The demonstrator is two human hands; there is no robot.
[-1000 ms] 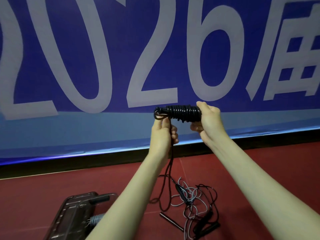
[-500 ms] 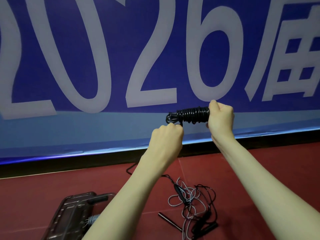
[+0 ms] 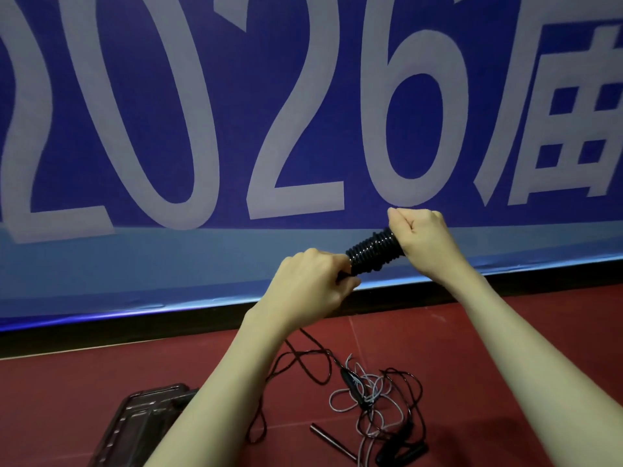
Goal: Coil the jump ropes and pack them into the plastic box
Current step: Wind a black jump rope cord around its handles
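Note:
A black jump rope [image 3: 371, 251] is wound in tight turns round its handles and held up in front of the banner. My right hand [image 3: 421, 237] grips its upper right end. My left hand [image 3: 313, 284] pinches the lower left end, where the loose tail runs down behind my forearm to the floor. Tangled black and grey jump ropes [image 3: 374, 396] with dark handles lie on the red floor below. The dark transparent plastic box [image 3: 141, 426] sits at the bottom left, partly hidden by my left arm.
A large blue banner [image 3: 202, 129] with white figures fills the wall ahead. A black baseboard [image 3: 101, 338] runs along its foot. The red floor [image 3: 505, 332] stretches to the right of the ropes.
The coiled bundle has moved right and tilted, its left end lower. My left hand turned over and closed on that end. The rope tail now trails on the floor.

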